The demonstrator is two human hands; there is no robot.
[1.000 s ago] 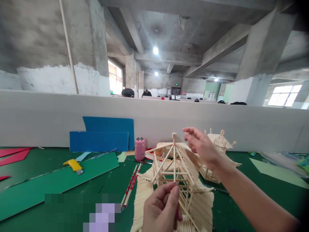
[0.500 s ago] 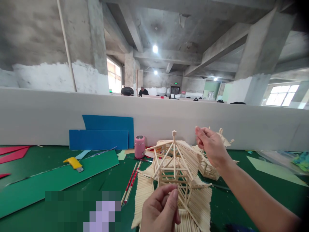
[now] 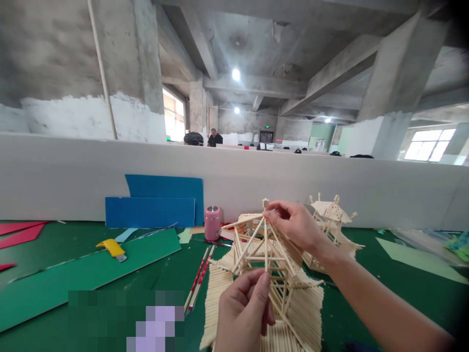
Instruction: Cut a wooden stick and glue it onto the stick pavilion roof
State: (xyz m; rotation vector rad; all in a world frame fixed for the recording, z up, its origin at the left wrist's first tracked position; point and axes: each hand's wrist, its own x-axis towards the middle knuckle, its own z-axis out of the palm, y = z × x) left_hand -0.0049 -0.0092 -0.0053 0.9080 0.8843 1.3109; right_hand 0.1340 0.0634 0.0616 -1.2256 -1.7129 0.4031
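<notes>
A pavilion model (image 3: 308, 303) built of thin wooden sticks stands in front of me, with an open frame of slanting roof sticks meeting at a small top post (image 3: 266, 202). My right hand (image 3: 293, 222) reaches in from the right, thumb and forefinger closed at the peak just below that post. Whatever may be between those fingertips is hidden. Lower, at the front, my left hand (image 3: 245, 305) is closed in a pinch at the lower end of the front roof stick (image 3: 266, 249). The model's slatted lower roof spreads around and beneath it.
A second stick pavilion (image 3: 335, 210) stands behind my right forearm. Left of the model lie red-marked sticks (image 3: 201, 278), a pink flask (image 3: 212, 223), a yellow cutter (image 3: 112, 248) and a green board (image 3: 91, 278). Blue boards (image 3: 150, 211) lean on a white partition (image 3: 54, 178).
My right hand has moved left and slightly down, from beside the model to its roof peak. My left hand has risen slightly to the front stick's lower end. The second pavilion shows more fully.
</notes>
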